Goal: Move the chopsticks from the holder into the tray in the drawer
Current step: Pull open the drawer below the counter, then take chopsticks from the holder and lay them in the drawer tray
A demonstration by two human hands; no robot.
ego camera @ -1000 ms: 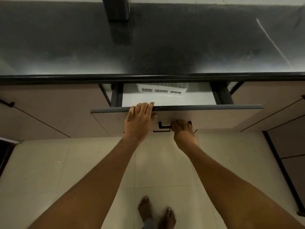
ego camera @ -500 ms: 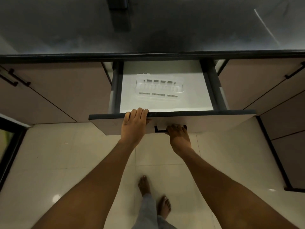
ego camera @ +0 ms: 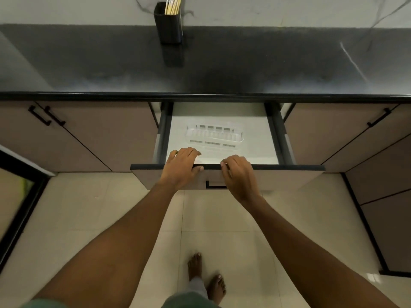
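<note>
Chopsticks (ego camera: 171, 5) wait upright in the black holder (ego camera: 168, 26) at the table's (ego camera: 244, 63) far edge. The drawer (ego camera: 226, 176) below stands pulled out, baring the white tray (ego camera: 214, 135). My left hand (ego camera: 181, 167) and right hand (ego camera: 239, 176) curl loosely over its front edge, holding nothing else.

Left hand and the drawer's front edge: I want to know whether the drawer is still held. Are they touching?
Touching. The head view shows the left hand draped over the drawer's front edge, fingers past it, thumb pressed on it.
</note>
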